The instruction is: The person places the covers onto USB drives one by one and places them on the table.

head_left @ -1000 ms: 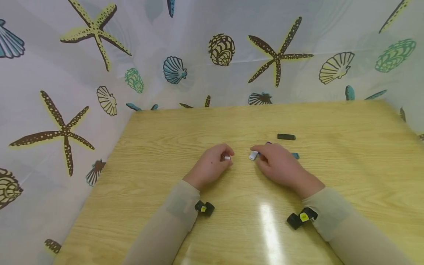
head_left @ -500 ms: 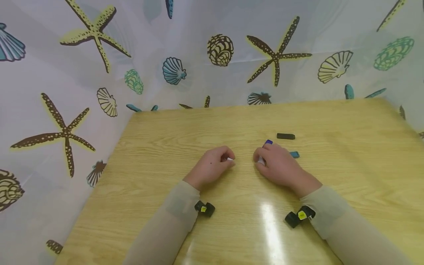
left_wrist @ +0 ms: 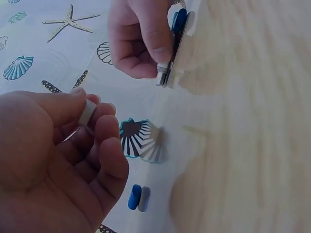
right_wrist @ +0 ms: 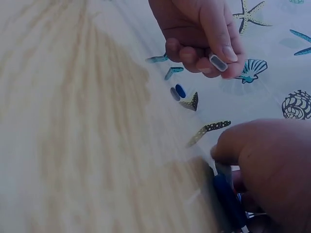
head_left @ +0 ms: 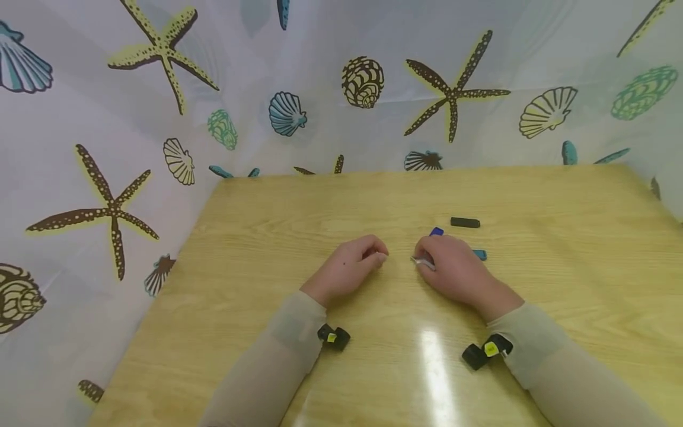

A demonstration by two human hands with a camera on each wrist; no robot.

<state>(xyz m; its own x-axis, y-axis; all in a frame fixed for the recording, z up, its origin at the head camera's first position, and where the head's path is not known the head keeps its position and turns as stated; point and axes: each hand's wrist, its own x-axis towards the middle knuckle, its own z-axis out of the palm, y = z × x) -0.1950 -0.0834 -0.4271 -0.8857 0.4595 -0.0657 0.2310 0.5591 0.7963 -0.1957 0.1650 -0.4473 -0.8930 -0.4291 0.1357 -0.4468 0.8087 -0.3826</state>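
Observation:
My left hand (head_left: 349, 264) pinches a small white cap (left_wrist: 87, 112) between thumb and fingertips. In the right wrist view, that cap's hollow end shows. A short way to the right, my right hand (head_left: 453, 270) grips a white USB stick (head_left: 425, 263) low over the table, its metal plug (left_wrist: 160, 80) showing in the left wrist view. Just beyond the right fingers lies a blue USB stick (head_left: 437, 231), partly covered by the hand. A teal stick (head_left: 480, 254) juts out to the right of that hand, the rest of it hidden.
A black stick (head_left: 465, 222) lies farther back on the wooden table (head_left: 299, 207). Behind and to the left hangs a white curtain (head_left: 320, 130) printed with shells and starfish. Each sleeve carries a black wrist device (head_left: 333, 337).
The right fingers have closed round the white USB stick, drawn it slightly inward and turned it, its plug now pointing left. The left hand stays nearly in place with the cap.

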